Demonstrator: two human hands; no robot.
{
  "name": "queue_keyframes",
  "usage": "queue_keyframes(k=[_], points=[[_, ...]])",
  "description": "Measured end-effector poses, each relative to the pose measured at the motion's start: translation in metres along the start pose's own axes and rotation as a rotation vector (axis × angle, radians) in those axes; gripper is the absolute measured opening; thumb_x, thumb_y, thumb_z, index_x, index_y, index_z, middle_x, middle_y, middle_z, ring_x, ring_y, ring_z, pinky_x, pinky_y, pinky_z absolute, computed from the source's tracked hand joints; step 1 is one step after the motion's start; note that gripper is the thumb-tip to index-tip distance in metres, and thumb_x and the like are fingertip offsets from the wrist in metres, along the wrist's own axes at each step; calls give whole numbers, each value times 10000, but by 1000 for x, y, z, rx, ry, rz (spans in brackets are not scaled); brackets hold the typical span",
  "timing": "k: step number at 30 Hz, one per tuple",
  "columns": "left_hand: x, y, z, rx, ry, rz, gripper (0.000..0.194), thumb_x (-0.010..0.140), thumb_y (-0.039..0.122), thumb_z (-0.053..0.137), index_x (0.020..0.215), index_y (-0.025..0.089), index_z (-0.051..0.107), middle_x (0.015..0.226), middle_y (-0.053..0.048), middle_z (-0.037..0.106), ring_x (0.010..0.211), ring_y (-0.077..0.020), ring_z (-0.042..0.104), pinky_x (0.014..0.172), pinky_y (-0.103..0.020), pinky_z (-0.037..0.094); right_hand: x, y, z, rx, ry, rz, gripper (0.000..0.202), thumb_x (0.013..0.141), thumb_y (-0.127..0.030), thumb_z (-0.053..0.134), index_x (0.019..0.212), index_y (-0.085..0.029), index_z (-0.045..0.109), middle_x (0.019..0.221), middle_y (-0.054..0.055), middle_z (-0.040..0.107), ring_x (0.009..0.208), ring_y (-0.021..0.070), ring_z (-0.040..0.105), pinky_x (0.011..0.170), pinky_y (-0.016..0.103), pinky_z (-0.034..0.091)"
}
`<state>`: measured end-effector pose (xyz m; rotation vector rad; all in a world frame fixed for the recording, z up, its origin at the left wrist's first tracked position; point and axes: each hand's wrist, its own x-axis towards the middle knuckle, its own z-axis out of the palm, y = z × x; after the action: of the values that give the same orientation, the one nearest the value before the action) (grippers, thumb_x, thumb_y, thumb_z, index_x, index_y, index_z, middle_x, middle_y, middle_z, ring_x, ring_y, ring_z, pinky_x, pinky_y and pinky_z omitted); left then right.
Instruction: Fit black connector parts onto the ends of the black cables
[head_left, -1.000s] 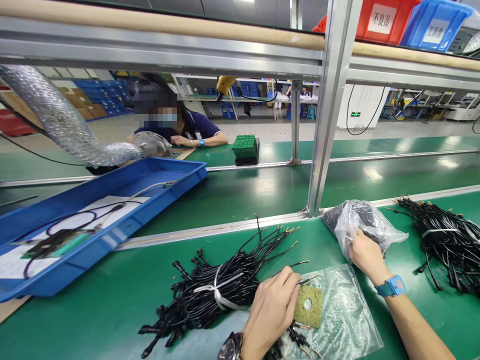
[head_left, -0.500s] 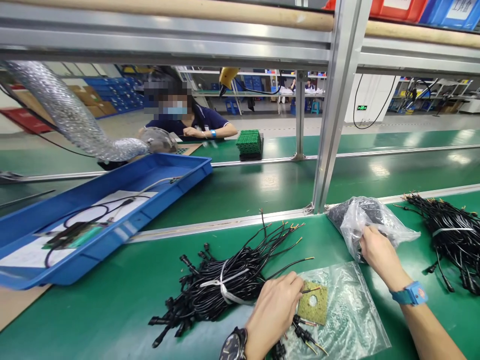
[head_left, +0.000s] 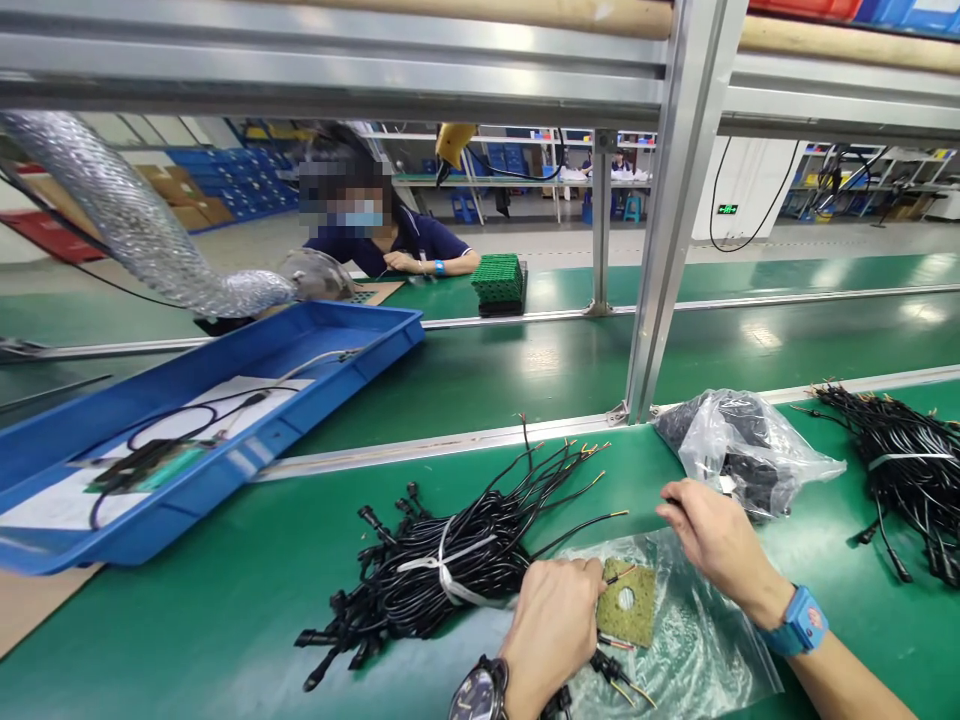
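Note:
My left hand [head_left: 553, 612] is closed around a short black cable; its stripped wire ends [head_left: 624, 574] poke out past the fingers over a yellow-green sponge [head_left: 637, 615] with a round hole. Under the sponge lies a clear plastic bag [head_left: 701, 620], with several short cable ends [head_left: 616, 672] on it. Above the bag, my right hand [head_left: 716, 535] pinches a small black piece [head_left: 672, 501], mostly hidden by the fingers. Just beyond this hand sits an opened clear bag of black parts [head_left: 750, 440]. Left of my left hand rests a tied bundle of black cables [head_left: 442, 570].
A second cable bundle [head_left: 911, 455] lies at the right. At the left, a blue tray [head_left: 330, 385] holds paper, cables and a circuit board. A metal post [head_left: 664, 220] rises behind the bench edge. Across the line sits a co-worker [head_left: 409, 240] near a silver duct [head_left: 150, 220].
My right hand has come out of the bag of black parts and moved left and toward me, with a small black piece in its fingers. My left hand has hardly moved.

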<state>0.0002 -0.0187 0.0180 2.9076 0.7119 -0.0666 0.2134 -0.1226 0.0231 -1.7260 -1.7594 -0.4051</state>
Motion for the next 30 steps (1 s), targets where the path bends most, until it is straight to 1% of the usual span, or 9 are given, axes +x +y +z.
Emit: queue_keyframes(k=[5,8,12,15,19,23,30], points=[[1,2,-2,38,-68,-22,255,985,122,439,847,172,649,783,-98,731,739,-300,708,601,-360,275,-2,-8,9,70,-88,-8,323,1159,-354,285,1037,-178,527,853,35,621,719,192,607,643,308,440],[0,2,-6,42,-75,-19,263,1020,151,424,882,178,645,805,-82,732,751,-295,708,604,-362,284,-2,-13,10,87,-130,-14,324,1158,-315,268,1042,-178,538,858,34,598,729,198,576,650,315,425],[-2,2,-9,5,-37,3,220,1017,140,450,907,189,634,838,-51,719,782,-277,695,624,-367,308,-2,-19,10,79,-192,-45,333,1148,-280,276,1040,-177,573,852,38,557,737,209,539,639,320,396],[-2,1,-7,-41,3,43,186,981,95,489,905,194,627,861,-31,704,827,-256,671,664,-360,339,-4,-19,11,70,-237,-54,278,1129,-236,340,1058,-180,603,862,42,533,749,210,522,643,310,389],[-3,-1,-3,-88,68,75,198,961,68,495,895,204,623,899,-14,682,861,-240,619,723,-358,364,-5,-17,14,78,-239,-58,179,1087,-177,441,1129,-174,615,881,44,513,763,208,508,646,301,394],[-5,0,-2,-65,81,75,225,929,20,512,919,206,637,945,-17,658,874,-237,578,750,-365,358,-5,-16,15,86,-239,-56,204,1081,-159,431,1189,-158,604,895,53,504,774,216,499,644,313,402],[-5,-1,2,-30,151,137,169,948,100,619,822,210,641,886,-14,618,858,-232,535,727,-368,320,-5,-18,13,97,-246,-62,231,1082,-150,397,1196,-147,598,905,61,505,781,222,503,645,322,420]])
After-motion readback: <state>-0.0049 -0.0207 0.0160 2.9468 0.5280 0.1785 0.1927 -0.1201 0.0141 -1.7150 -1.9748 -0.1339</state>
